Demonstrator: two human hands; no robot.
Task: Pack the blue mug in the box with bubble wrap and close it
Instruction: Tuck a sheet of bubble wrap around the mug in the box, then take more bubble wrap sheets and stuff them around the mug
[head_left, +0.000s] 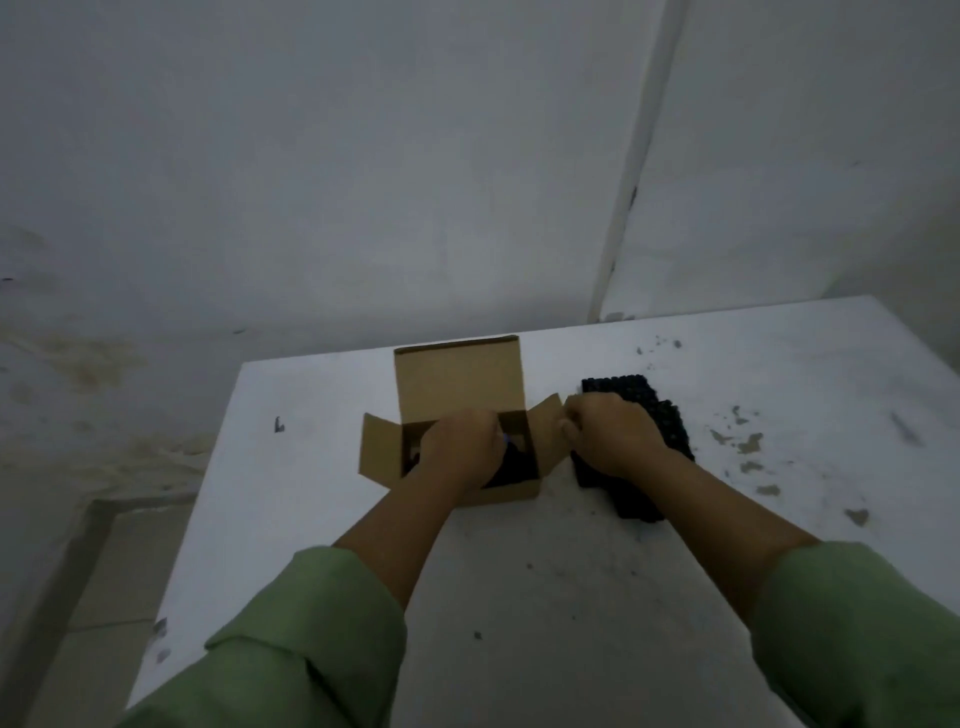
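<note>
Both hands work at an open cardboard box (457, 395): the left hand (460, 447) reaches inside, curled around something dark, a sliver of blue mug (506, 439) showing by its fingers; whether it grips cannot be told. The right hand (613, 436), clenched, pinches the box's right flap (548, 431), over black bubble wrap (660, 415) lying right of the box. Packing looks underway; all flaps stand open, closing remains.

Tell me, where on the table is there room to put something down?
The near table between the two green sleeves is bare. So is the strip left of the cardboard box, out to the table's left edge. It is crowded in the middle: left hand in the box, right hand over the black bubble wrap.
</note>
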